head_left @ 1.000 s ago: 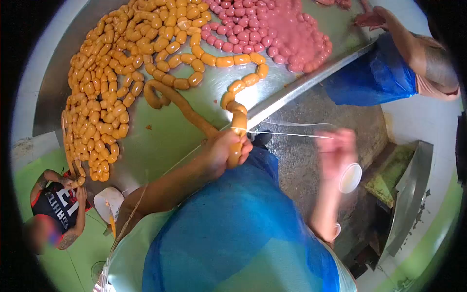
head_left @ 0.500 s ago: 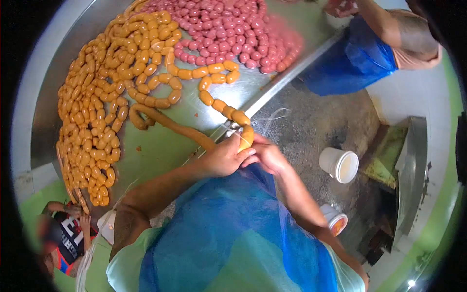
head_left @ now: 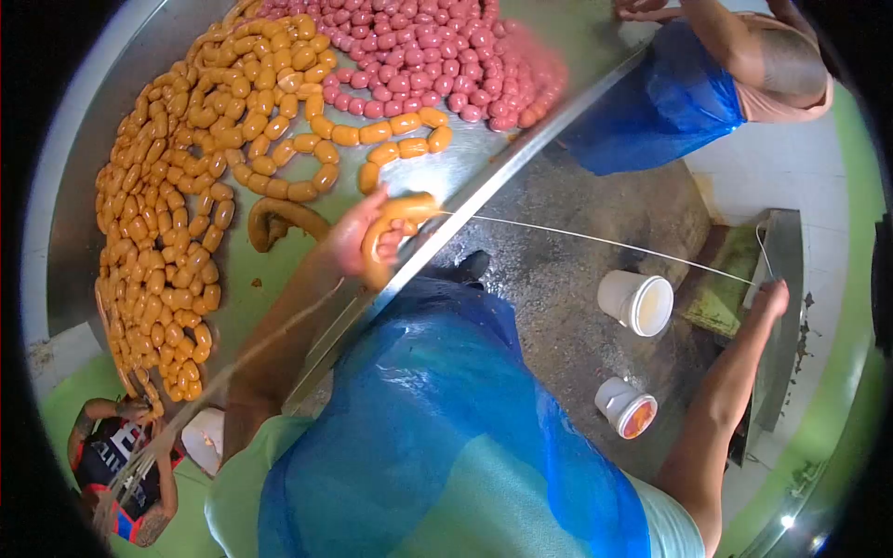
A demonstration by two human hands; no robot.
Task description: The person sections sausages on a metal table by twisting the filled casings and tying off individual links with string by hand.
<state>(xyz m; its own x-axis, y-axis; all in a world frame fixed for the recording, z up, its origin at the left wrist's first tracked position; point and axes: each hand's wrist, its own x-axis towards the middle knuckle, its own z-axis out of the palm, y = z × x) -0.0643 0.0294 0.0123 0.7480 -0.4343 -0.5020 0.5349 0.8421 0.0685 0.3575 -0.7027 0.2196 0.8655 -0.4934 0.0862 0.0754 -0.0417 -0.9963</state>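
My left hand (head_left: 352, 244) is at the metal table's front rim, its fingers curled around an orange sausage (head_left: 410, 205) that bends through the grip. A white string (head_left: 651, 251) runs taut from the sausage's end across to my right hand (head_left: 771, 298), which is stretched far out to the right and closed on it. Behind my left hand, a chain of tied orange sausages (head_left: 383, 153) lies on the tabletop. A long untied orange length (head_left: 279, 216) passes behind my left forearm.
Heaps of linked orange sausages (head_left: 167, 232) and pink sausages (head_left: 409, 56) cover much of the table (head_left: 270, 316). Two white buckets (head_left: 635, 302) stand on the wet floor. A co-worker in a blue apron (head_left: 642, 102) is at upper right, another person (head_left: 130, 465) at lower left.
My right hand has left the sausage and swung far right, drawing the string taut. My left hand has shifted left and up with the sausage.
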